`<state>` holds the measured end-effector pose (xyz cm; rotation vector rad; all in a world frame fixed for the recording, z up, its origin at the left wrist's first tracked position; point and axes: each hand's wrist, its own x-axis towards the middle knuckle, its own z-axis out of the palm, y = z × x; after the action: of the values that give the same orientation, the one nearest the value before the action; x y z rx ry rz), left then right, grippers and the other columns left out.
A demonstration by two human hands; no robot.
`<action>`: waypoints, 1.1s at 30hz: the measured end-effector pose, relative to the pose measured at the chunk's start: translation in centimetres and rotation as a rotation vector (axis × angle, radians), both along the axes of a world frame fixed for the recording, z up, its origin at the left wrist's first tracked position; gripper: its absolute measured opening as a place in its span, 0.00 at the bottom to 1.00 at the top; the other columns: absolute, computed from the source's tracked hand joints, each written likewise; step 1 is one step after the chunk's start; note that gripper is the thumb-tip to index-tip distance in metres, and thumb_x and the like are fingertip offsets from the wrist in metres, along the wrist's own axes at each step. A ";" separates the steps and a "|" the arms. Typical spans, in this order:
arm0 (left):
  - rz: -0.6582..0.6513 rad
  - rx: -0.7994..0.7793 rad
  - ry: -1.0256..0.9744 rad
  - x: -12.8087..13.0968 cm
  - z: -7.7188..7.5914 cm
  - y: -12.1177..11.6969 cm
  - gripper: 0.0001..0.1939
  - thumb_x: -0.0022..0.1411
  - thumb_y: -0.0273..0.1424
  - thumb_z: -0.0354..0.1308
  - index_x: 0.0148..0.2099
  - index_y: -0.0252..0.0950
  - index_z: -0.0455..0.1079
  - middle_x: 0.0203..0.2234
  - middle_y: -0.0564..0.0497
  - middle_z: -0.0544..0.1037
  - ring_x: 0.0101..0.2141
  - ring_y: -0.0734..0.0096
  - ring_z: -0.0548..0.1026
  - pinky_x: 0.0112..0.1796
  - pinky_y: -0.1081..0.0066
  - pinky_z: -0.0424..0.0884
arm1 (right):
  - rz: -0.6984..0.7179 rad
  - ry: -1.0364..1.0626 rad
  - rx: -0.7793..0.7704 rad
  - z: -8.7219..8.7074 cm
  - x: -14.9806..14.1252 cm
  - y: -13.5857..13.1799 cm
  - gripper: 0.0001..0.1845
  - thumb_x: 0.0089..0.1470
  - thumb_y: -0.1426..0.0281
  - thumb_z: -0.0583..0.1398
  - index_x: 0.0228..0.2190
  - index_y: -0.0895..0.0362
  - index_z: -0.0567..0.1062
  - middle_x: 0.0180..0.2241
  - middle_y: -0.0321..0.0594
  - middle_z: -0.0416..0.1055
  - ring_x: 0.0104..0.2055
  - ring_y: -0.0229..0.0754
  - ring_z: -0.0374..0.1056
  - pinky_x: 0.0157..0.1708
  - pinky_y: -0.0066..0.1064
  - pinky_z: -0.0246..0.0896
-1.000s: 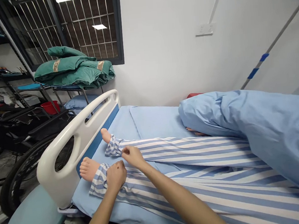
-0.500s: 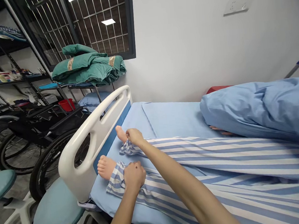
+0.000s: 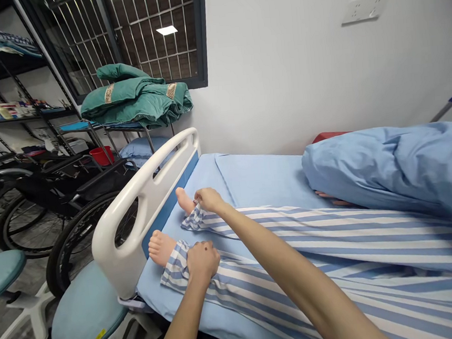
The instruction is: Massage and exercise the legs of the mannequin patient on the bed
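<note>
The near striped trouser cuff (image 3: 175, 266) lies gripped in the closed left hand (image 3: 203, 261), just above a manikin's bare foot (image 3: 161, 248); the right hand (image 3: 208, 199) pinches the far cuff (image 3: 193, 220) at the other ankle, on the blue bed sheet (image 3: 250, 175).

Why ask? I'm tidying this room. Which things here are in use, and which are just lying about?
In use: left hand, right hand, near trouser cuff, far trouser cuff, near foot, far foot.

Lying about: green quilt, wheelchair, red basin.
</note>
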<state>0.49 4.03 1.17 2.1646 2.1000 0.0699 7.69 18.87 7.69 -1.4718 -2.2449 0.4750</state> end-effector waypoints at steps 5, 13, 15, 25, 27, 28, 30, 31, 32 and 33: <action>0.012 -0.014 -0.007 0.0 0.2 0.0 0.17 0.59 0.30 0.41 0.39 0.36 0.72 0.36 0.44 0.77 0.38 0.64 0.73 0.37 0.67 0.66 | -0.051 0.262 -0.032 0.7 -0.2 0.8 0.08 0.44 0.74 0.57 0.28 0.56 0.74 0.31 0.37 0.74 0.34 0.37 0.67 0.34 0.25 0.57; 0.010 0.006 -0.005 0.0 -0.1 0.1 0.18 0.59 0.31 0.40 0.38 0.36 0.72 0.35 0.44 0.77 0.37 0.63 0.73 0.36 0.66 0.66 | -0.054 0.539 -0.219 -0.6 -3.2 1.7 0.08 0.49 0.74 0.52 0.29 0.61 0.71 0.24 0.38 0.72 0.24 0.32 0.66 0.24 0.22 0.59; 0.015 0.002 -0.012 -0.1 -0.2 0.1 0.18 0.59 0.31 0.40 0.38 0.36 0.72 0.35 0.44 0.77 0.38 0.63 0.73 0.37 0.66 0.66 | -0.059 0.551 -0.235 -1.1 -3.7 1.6 0.06 0.46 0.74 0.55 0.30 0.60 0.70 0.25 0.37 0.71 0.25 0.33 0.66 0.24 0.23 0.59; 0.027 0.002 -0.039 -0.1 -0.2 0.1 0.19 0.59 0.31 0.40 0.37 0.36 0.73 0.35 0.45 0.77 0.37 0.63 0.74 0.36 0.66 0.66 | -0.086 0.130 -0.127 -0.9 -3.2 -0.2 0.11 0.40 0.65 0.60 0.30 0.54 0.70 0.31 0.36 0.71 0.33 0.39 0.67 0.28 0.25 0.54; 0.029 -0.011 -0.046 -0.1 -0.1 0.1 0.19 0.59 0.31 0.40 0.38 0.36 0.73 0.35 0.45 0.77 0.38 0.63 0.73 0.37 0.66 0.66 | -0.106 0.120 -0.136 -0.9 -3.1 -0.1 0.09 0.39 0.69 0.60 0.28 0.54 0.70 0.30 0.36 0.71 0.33 0.39 0.67 0.27 0.25 0.54; 0.028 -0.014 -0.049 -0.1 -0.1 0.1 0.19 0.59 0.31 0.40 0.39 0.36 0.73 0.35 0.44 0.77 0.38 0.63 0.73 0.37 0.66 0.66 | -0.114 0.161 -0.142 -0.9 -3.1 0.0 0.08 0.38 0.71 0.60 0.27 0.55 0.70 0.29 0.36 0.71 0.33 0.39 0.67 0.28 0.25 0.55; 0.021 -0.014 -0.051 -0.1 0.0 0.0 0.19 0.59 0.31 0.40 0.39 0.36 0.73 0.36 0.43 0.77 0.38 0.62 0.73 0.37 0.66 0.66 | -0.131 0.305 -0.177 -0.8 -3.2 0.2 0.07 0.38 0.75 0.59 0.25 0.56 0.69 0.27 0.36 0.70 0.31 0.38 0.67 0.27 0.24 0.56; 0.017 -0.010 -0.050 -0.1 0.1 0.0 0.19 0.59 0.31 0.40 0.39 0.36 0.73 0.36 0.43 0.77 0.38 0.62 0.73 0.37 0.65 0.66 | -0.134 0.380 -0.207 -0.7 -3.3 0.4 0.07 0.38 0.76 0.58 0.26 0.56 0.69 0.26 0.35 0.70 0.30 0.37 0.67 0.27 0.24 0.56; 0.015 -0.009 -0.047 -0.1 0.1 0.0 0.19 0.58 0.31 0.40 0.39 0.36 0.73 0.36 0.43 0.77 0.38 0.62 0.73 0.37 0.65 0.66 | -0.135 0.442 -0.242 -0.6 -3.4 0.5 0.07 0.39 0.77 0.58 0.27 0.57 0.69 0.25 0.35 0.70 0.28 0.36 0.67 0.26 0.23 0.57; 0.015 -0.011 -0.044 -0.1 0.2 0.0 0.19 0.58 0.31 0.40 0.39 0.36 0.73 0.36 0.44 0.77 0.38 0.61 0.73 0.37 0.65 0.66 | -0.135 0.485 -0.271 -0.5 -3.6 0.6 0.08 0.40 0.77 0.57 0.28 0.57 0.69 0.24 0.35 0.70 0.26 0.35 0.67 0.25 0.23 0.58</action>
<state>0.44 4.00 1.37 2.1221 2.0880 0.1065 4.06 19.44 7.19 -1.4302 -1.7400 1.0037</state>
